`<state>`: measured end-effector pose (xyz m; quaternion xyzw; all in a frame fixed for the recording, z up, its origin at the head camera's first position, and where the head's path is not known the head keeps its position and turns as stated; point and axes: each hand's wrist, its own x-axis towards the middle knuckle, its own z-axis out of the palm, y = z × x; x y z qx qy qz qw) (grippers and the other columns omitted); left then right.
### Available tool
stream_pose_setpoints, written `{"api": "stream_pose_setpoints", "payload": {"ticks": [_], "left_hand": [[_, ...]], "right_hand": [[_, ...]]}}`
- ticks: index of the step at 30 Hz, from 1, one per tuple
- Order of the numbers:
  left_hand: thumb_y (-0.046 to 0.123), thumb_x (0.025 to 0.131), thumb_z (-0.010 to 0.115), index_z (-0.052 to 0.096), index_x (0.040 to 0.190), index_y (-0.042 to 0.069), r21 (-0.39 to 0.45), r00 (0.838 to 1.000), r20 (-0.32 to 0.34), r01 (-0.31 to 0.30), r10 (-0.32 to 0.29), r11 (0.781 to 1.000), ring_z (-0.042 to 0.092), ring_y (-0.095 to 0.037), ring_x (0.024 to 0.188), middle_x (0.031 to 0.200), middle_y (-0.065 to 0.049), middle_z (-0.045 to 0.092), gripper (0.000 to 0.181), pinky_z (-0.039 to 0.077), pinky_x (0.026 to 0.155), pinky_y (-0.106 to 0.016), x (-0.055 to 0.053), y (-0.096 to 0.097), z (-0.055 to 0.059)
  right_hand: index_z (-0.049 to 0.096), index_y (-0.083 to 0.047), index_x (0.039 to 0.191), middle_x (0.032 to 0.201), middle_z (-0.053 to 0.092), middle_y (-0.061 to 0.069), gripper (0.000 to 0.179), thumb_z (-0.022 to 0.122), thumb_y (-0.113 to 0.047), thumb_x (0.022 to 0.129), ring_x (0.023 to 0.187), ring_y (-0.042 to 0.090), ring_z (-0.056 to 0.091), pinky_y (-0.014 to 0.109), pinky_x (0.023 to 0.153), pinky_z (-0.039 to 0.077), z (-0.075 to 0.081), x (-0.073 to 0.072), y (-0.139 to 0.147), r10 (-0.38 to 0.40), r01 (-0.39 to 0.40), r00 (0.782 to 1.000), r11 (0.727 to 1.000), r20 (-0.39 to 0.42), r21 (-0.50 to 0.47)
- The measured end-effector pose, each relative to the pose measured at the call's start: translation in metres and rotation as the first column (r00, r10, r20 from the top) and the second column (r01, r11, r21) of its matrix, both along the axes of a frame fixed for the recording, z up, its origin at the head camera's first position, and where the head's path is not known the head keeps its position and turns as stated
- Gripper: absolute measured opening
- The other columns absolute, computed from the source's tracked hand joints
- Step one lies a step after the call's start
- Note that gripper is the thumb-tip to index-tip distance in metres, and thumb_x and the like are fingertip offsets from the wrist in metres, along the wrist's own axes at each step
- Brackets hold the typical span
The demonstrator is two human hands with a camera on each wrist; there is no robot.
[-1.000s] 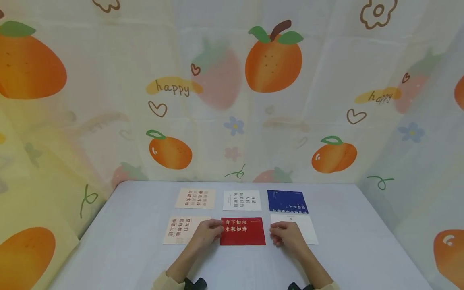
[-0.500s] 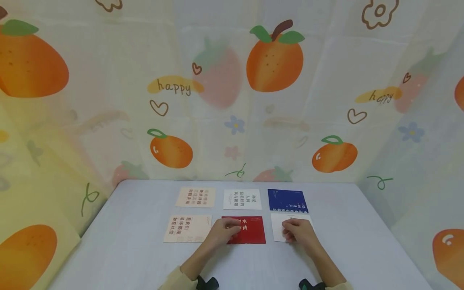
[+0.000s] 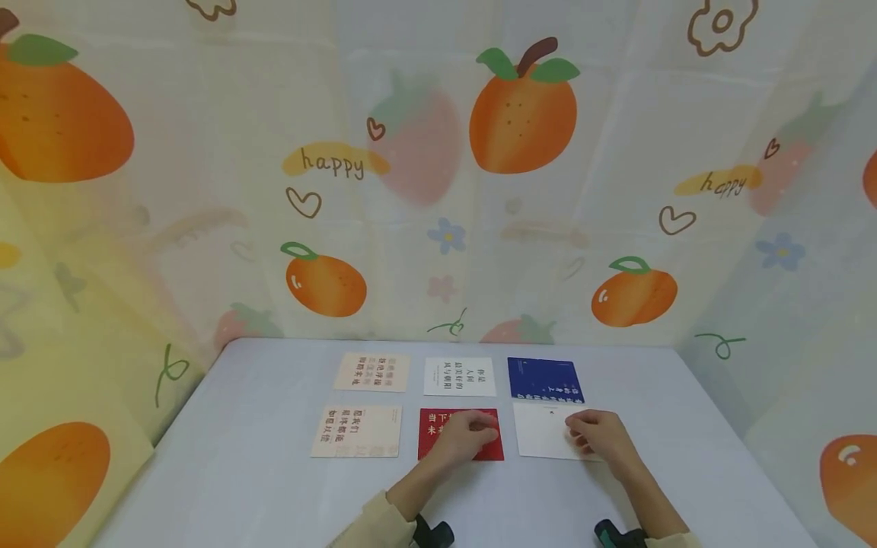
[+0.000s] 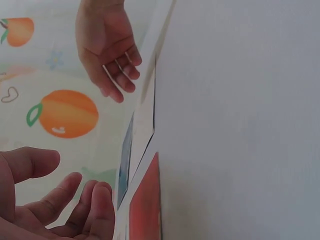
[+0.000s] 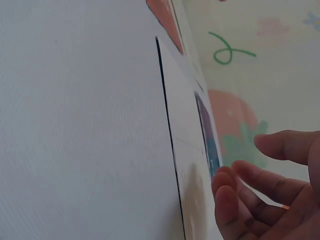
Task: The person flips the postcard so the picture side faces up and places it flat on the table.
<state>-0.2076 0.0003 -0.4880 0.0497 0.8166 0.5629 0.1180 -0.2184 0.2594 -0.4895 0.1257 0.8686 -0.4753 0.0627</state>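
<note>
My left hand (image 3: pixel 457 440) is over the right part of a red card (image 3: pixel 428 441) with white writing, covering some of it. In the left wrist view, that hand's thumb and loosely bent fingers (image 4: pixel 65 195) stand apart with nothing between them. My right hand (image 3: pixel 608 441) hovers at the right side of a nearly blank white card (image 3: pixel 541 434), hiding its right edge. The right wrist view shows its thumb (image 5: pixel 285 145) spread away from the half-curled fingers, which hold nothing. Both cards lie flat on the white tabletop.
Behind these lie a blue card (image 3: pixel 544 378), a white card with dark writing (image 3: pixel 447 377) and a beige card (image 3: pixel 371 372). Another beige card (image 3: pixel 356 431) lies left of the red one. A fruit-print curtain (image 3: pixel 411 251) stands behind and beside the table (image 3: pixel 226 472).
Both hands have moved to the right: the left from the red card's left edge across it, the right from the white card's left edge to its right side. The cards stay in place.
</note>
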Motion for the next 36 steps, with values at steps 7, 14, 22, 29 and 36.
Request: {"api": "stream_pose_setpoints", "payload": {"ticks": [7, 14, 22, 29, 36], "left_hand": [[0.02, 0.086, 0.071, 0.063, 0.12, 0.004, 0.004, 0.999, 0.049, -0.007, 0.006, 1.0, 0.059, -0.011, 0.08, 0.097, -0.004, 0.067, 0.038, 0.057, 0.071, -0.029, -0.004, 0.028, -0.005], [0.021, 0.087, 0.069, 0.059, 0.124, 0.0, 0.022, 0.994, 0.111, -0.023, 0.021, 0.999, 0.063, -0.015, 0.082, 0.105, -0.01, 0.068, 0.044, 0.058, 0.07, -0.032, -0.01, 0.044, -0.005], [0.026, 0.086, 0.069, 0.046, 0.137, -0.004, -0.041, 0.981, 0.181, -0.058, 0.064, 0.997, 0.061, -0.03, 0.105, 0.124, -0.02, 0.06, 0.064, 0.053, 0.091, -0.049, -0.012, 0.062, 0.0], [0.027, 0.084, 0.07, 0.048, 0.135, -0.005, -0.069, 0.973, 0.22, -0.055, 0.069, 0.996, 0.06, -0.027, 0.095, 0.123, -0.021, 0.059, 0.064, 0.054, 0.086, -0.048, -0.011, 0.067, 0.001], [0.021, 0.085, 0.07, 0.062, 0.112, -0.006, -0.072, 0.974, 0.212, -0.067, 0.081, 0.995, 0.055, -0.019, 0.078, 0.092, -0.012, 0.063, 0.039, 0.051, 0.067, -0.032, -0.012, 0.066, 0.001]], "right_hand": [[0.06, 0.012, 0.116, 0.088, 0.066, 0.015, 0.043, 0.059, -0.025, 0.094, 0.072, 0.018, 0.056, 0.028, 0.059, 0.049, 0.0, 0.0, 0.015, -0.003, 0.003, 1.0, 0.996, 0.003, 0.091], [0.055, 0.014, 0.12, 0.097, 0.065, 0.025, 0.052, 0.057, -0.031, 0.095, 0.076, 0.023, 0.058, 0.029, 0.061, 0.047, 0.004, 0.0, 0.021, 0.011, -0.014, 1.0, 0.976, 0.015, 0.218], [0.053, 0.016, 0.121, 0.117, 0.059, 0.038, 0.058, 0.059, -0.034, 0.092, 0.106, 0.051, 0.057, 0.056, 0.087, 0.05, 0.006, 0.002, 0.016, 0.078, -0.097, 0.995, 0.916, 0.065, 0.39], [0.052, 0.017, 0.122, 0.121, 0.056, 0.039, 0.058, 0.059, -0.032, 0.092, 0.111, 0.053, 0.054, 0.057, 0.089, 0.049, 0.008, 0.002, 0.009, 0.095, -0.113, 0.994, 0.899, 0.063, 0.423], [0.052, 0.016, 0.122, 0.103, 0.063, 0.032, 0.05, 0.058, -0.024, 0.092, 0.083, 0.033, 0.061, 0.034, 0.065, 0.05, 0.006, -0.001, 0.014, -0.033, 0.014, 0.997, 0.958, 0.063, 0.285]]}}
